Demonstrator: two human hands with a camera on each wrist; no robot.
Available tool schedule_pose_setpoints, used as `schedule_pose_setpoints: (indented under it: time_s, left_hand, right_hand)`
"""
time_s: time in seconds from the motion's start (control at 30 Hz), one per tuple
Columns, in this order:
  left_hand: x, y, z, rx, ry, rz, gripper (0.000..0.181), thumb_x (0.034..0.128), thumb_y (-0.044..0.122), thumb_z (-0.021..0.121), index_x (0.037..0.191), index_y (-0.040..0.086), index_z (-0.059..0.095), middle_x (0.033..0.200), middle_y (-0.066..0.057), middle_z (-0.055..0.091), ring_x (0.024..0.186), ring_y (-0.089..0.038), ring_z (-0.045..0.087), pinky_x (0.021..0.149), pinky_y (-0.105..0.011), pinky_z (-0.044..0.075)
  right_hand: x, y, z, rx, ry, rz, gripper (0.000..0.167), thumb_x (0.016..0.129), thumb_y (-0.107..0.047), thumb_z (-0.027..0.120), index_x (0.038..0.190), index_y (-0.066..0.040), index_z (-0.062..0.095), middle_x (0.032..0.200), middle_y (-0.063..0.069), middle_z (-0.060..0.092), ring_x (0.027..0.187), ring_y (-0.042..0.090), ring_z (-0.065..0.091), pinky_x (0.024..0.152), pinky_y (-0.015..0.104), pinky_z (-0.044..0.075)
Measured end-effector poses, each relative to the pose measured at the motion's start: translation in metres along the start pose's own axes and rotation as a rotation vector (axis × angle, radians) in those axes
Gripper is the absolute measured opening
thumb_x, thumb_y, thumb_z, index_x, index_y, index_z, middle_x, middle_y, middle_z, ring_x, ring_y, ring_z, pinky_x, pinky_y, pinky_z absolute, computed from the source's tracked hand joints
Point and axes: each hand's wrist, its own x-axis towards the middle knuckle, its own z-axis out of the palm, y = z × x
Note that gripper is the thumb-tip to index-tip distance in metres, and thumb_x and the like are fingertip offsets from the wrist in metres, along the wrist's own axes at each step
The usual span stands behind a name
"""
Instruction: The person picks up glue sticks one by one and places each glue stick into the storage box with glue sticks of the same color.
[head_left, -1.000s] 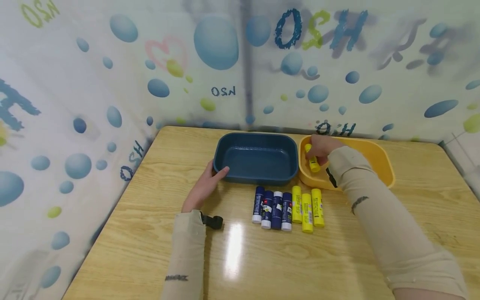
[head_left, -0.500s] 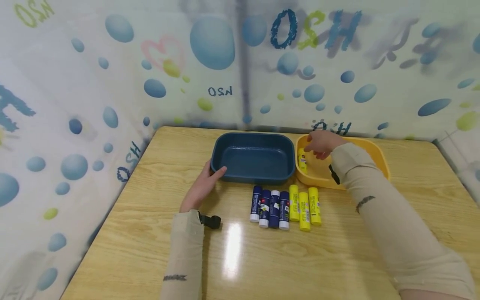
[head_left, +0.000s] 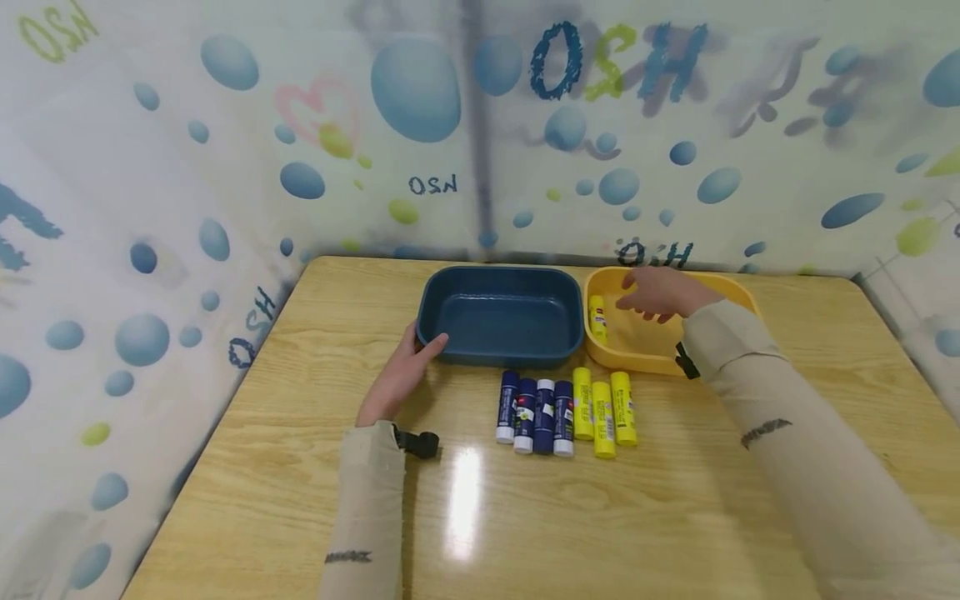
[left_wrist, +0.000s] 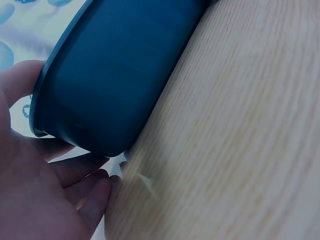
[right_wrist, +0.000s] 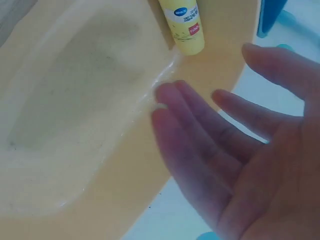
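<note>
My left hand grips the left end of the dark blue tray, thumb over the rim and fingers against the outer wall, as the left wrist view shows. Over the yellow tray, my right hand hangs with relaxed fingers and holds nothing. One yellow glue stick lies inside that tray along its left wall; in the right wrist view the glue stick is a little apart from the fingertips.
In front of the trays, several dark blue glue sticks lie side by side, with three yellow glue sticks to their right. The two trays stand next to each other near the table's back edge, before a patterned wall covering.
The right hand has let go of the yellow glue stick, which now lies in the yellow tray, and has moved to the right. The left hand keeps its grip on the blue tray.
</note>
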Motion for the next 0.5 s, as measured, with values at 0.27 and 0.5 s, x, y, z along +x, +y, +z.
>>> schedule_pose_setpoints:
  time_s: [0.27,0.5]
  left_hand:
    - [-0.015,0.022,0.000,0.003,-0.023,-0.012,0.087,0.0798,0.061,0.049,0.144,0.023,0.004,0.148,0.002,0.009,0.133,-0.014,0.009,0.106,-0.041,0.015]
    - [-0.016,0.023,-0.001,-0.001,-0.030,-0.012,0.087,0.0807,0.059,0.050,0.144,0.021,0.004,0.148,0.000,0.009,0.133,-0.016,0.009,0.106,-0.042,0.014]
  right_hand:
    - [-0.017,0.005,0.005,0.010,0.062,-0.055,0.059,0.089,-0.038,0.051,0.131,0.002,0.036,0.109,0.022,0.055,0.090,0.030,0.057,0.068,0.037,0.049]
    - [-0.042,0.005,0.012,0.056,0.132,-0.093,0.065,0.088,-0.047,0.049,0.130,0.001,0.037,0.109,0.022,0.056,0.086,0.029,0.057,0.070,0.039,0.048]
